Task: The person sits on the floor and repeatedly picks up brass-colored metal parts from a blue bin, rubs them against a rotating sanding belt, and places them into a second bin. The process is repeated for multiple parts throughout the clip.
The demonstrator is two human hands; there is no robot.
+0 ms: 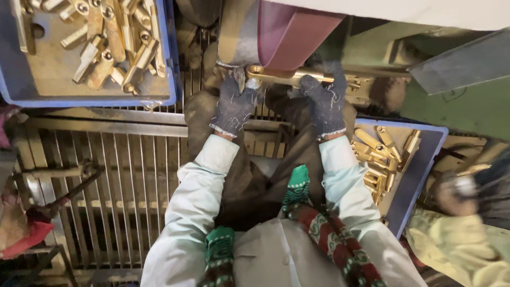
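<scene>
As gripped — hands (279,101) on brass rod (289,76)

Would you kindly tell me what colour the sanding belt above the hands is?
The sanding belt is a reddish maroon, seen in the head view.

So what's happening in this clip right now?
A person in dark knit gloves holds a long brass part with both hands, the left hand at one end and the right hand further along, pressing it up against a reddish sanding belt. A blue tray of similar brass pieces sits to the left, and another blue tray holding more lies to the right.
</scene>
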